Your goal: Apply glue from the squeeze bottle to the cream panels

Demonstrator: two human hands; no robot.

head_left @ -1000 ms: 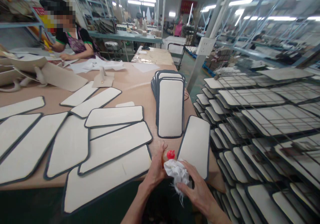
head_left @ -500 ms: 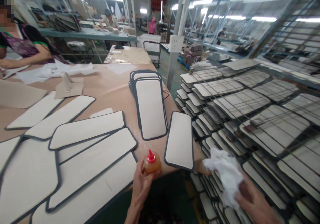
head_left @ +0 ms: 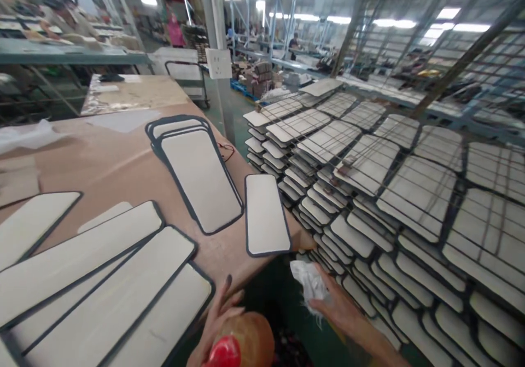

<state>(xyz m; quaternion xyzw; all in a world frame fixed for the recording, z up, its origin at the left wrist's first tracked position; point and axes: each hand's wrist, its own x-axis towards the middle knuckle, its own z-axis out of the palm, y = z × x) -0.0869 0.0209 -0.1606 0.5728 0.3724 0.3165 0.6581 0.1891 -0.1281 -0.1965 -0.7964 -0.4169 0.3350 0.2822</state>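
Observation:
Low in the view, my left hand (head_left: 213,318) has a squeeze bottle (head_left: 255,338) of amber liquid against its palm, with a red cap tipped toward me. Some fingers stretch out beyond the bottle; the rest of the grip is hidden. My right hand (head_left: 342,306) pinches a crumpled white cloth (head_left: 311,285) off the table's right corner. Just beyond the cloth lies a single cream panel (head_left: 266,214) with dark edging. To its left is a stack of similar panels (head_left: 200,178). More long panels (head_left: 151,268) overlap at the left, near my left hand.
The brown-covered table (head_left: 110,164) ends at a near edge below the panels. Many layers of edged panels fill a wire rack (head_left: 394,192) on the right. A pole with a socket box (head_left: 219,63) stands past the table. Other people work in the background.
My view has swung right. The bottle, upright before, is now tipped with its cap toward me and closer to my body. My right hand and the cloth have come inward, toward the table corner.

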